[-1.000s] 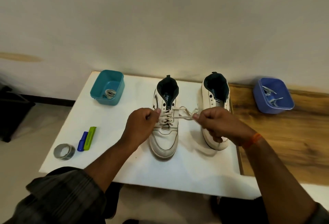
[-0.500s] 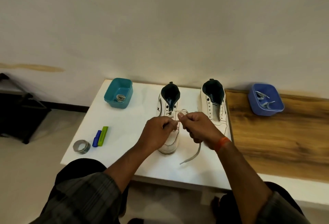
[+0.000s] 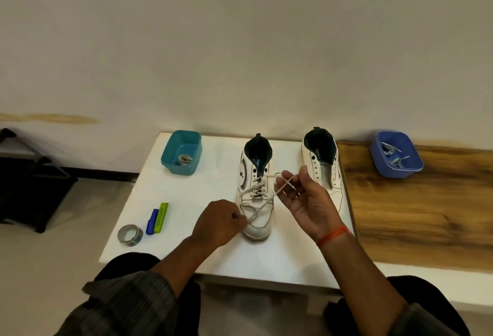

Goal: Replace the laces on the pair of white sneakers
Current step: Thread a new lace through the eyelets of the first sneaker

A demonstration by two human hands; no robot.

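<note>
Two white sneakers stand on the white table [image 3: 186, 242], heels toward the wall. The left sneaker [image 3: 256, 197] is laced with a cream lace [image 3: 262, 203]; the right sneaker [image 3: 324, 169] has bare eyelets. My left hand [image 3: 217, 222] pinches one lace end low, beside the left sneaker's toe. My right hand [image 3: 304, 199] is raised palm up between the sneakers, with a loop of the same lace held between thumb and fingertips. The lace runs taut from that loop down to my left hand.
A teal bin [image 3: 181, 152] with a coiled lace sits at the table's back left. A blue bin [image 3: 396, 154] holding laces rests on the wooden bench [image 3: 426, 215] to the right. A tape roll [image 3: 130, 234] and blue and green tools [image 3: 157, 218] lie front left.
My hands were together over the left sneaker. Now my left hand has pulled a lace end down toward the toe, and my right hand has turned palm up holding a loop.
</note>
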